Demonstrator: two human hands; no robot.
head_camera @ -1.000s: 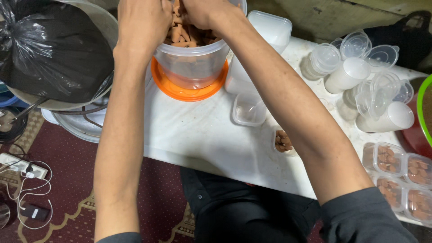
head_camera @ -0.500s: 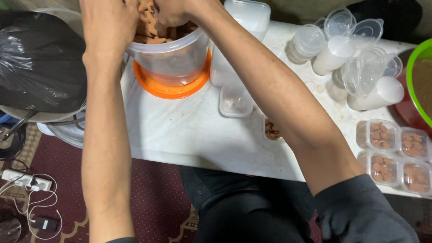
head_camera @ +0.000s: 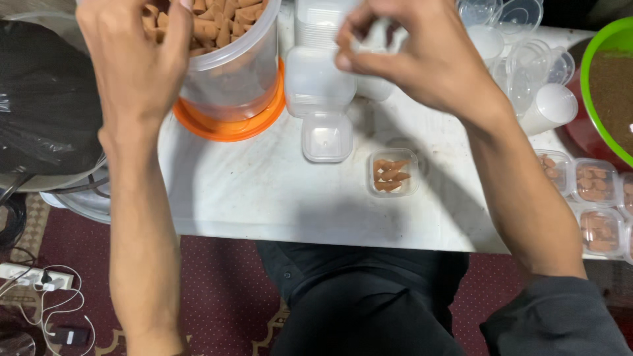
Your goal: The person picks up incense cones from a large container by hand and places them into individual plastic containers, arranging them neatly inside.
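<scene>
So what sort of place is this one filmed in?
Probably a home packing setup rather than a factory: a low white table over a dark red patterned carpet, a large clear plastic tub of brown cones, and small clear lidded plastic boxes already filled.

A large clear tub [head_camera: 231,72] of brown cones is seen at the far left on an orange lid [head_camera: 227,125]. Two small square clear boxes [head_camera: 327,136] are set mid-bench, one holding cones [head_camera: 393,173]. Filled, closed boxes [head_camera: 593,198] are grouped at the right edge.
</scene>
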